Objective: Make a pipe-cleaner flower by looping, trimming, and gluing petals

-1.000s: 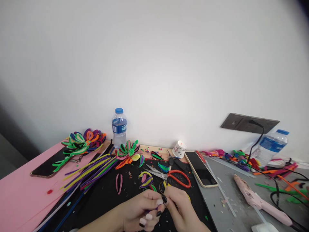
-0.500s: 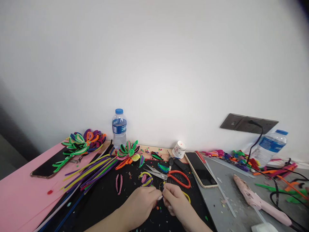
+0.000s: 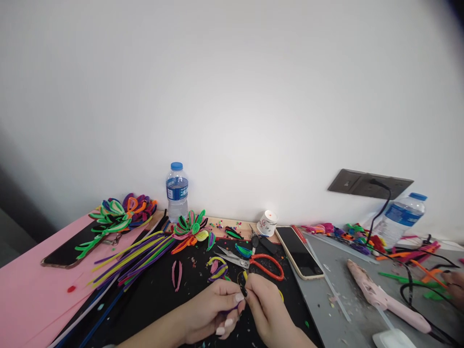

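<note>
My left hand [image 3: 219,309] and my right hand [image 3: 266,307] meet over the black mat [image 3: 155,314]. Between their fingertips is a small black pipe cleaner piece [image 3: 243,291], pinched by both. A bit of purple shows under my left fingers, mostly hidden. Just beyond lie orange-handled scissors [image 3: 266,266], blades pointing left. Around them are a blue-green pipe cleaner petal [image 3: 243,250], a cluster of yellow and purple petals [image 3: 217,269] and a pink loop [image 3: 176,275].
Pipe cleaner flowers [image 3: 190,229] and long stems [image 3: 134,258] lie left. A water bottle [image 3: 177,193] and paper cup [image 3: 268,223] stand by the wall. A phone [image 3: 299,252] and pink glue gun [image 3: 387,297] lie right, with cords. Another person's hand [image 3: 455,285] is at the right edge.
My left hand has turned so its fingertips show, and the black piece now shows between my hands. Another person's hand has come in at the right edge.
</note>
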A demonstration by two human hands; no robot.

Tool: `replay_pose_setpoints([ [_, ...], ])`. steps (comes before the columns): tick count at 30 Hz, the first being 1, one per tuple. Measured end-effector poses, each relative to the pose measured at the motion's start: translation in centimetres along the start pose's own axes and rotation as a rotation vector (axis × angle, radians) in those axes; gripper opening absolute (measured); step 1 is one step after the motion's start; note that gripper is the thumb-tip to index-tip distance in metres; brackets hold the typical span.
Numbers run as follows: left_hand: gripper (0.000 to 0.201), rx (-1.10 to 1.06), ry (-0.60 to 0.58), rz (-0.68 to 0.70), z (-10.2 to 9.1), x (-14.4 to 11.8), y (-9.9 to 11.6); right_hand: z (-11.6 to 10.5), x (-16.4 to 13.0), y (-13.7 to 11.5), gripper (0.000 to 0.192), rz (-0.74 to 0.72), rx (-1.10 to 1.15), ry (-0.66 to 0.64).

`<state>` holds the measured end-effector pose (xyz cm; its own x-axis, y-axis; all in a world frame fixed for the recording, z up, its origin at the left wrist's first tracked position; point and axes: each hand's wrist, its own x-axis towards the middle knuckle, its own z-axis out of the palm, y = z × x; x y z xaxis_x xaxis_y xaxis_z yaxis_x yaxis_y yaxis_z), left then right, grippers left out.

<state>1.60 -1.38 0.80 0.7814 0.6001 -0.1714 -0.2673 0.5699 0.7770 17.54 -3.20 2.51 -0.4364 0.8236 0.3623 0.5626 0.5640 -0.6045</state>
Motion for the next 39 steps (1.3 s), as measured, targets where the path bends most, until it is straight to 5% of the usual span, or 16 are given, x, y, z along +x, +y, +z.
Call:
replay_pose_setpoints([
  [5, 0.021, -0.23, -0.154, -0.15, 0.5, -0.9, 0.5, -0.5, -0.1, -0.4, 0.021, -0.226, -0.059, 0.032],
  [8, 0.019, -0.186, -0.127, -0.144, 0.4, -0.8, 0.3, -0.6, 0.0, -0.3, 0.023, -0.228, -0.007, 0.042],
  [11, 0.028, 0.113, 0.041, 0.014, 0.0, -0.2, -0.1, -0.3, 0.4, 0.2, 0.027, 0.055, 0.184, 0.015],
  [14, 0.035, 0.644, 0.217, 0.203, -0.2, 0.1, -0.2, 0.3, 0.7, 0.8, 0.036, 0.362, 0.455, -0.044],
  [18, 0.033, 1.245, 0.263, 0.403, -0.3, -0.5, 0.4, 1.3, 0.9, 1.1, 0.031, 0.652, 0.707, -0.102],
  [21, 0.027, 1.383, 0.284, 0.418, -0.2, -0.8, 0.7, 1.6, 0.8, 1.1, 0.026, 0.71, 0.782, -0.117],
  [24, 0.03, 1.241, 0.299, 0.391, -0.4, -0.5, 0.4, 1.5, 0.8, 1.1, 0.025, 0.585, 0.682, -0.083],
  [33, 0.02, -0.016, 0.029, 0.012, -0.1, 0.2, -0.1, 0.0, 0.3, 0.3, 0.024, 0.218, 0.119, -0.01],
  [36, 0.017, -0.117, -0.035, -0.06, 0.0, -0.1, 0.3, -0.2, 0.4, 0.2, 0.025, 0.153, 0.105, -0.038],
  [39, 0.021, -0.04, 0.026, 0.001, -0.2, 0.1, 0.2, -0.6, 0.7, 0.7, 0.027, 0.162, 0.135, -0.054],
])
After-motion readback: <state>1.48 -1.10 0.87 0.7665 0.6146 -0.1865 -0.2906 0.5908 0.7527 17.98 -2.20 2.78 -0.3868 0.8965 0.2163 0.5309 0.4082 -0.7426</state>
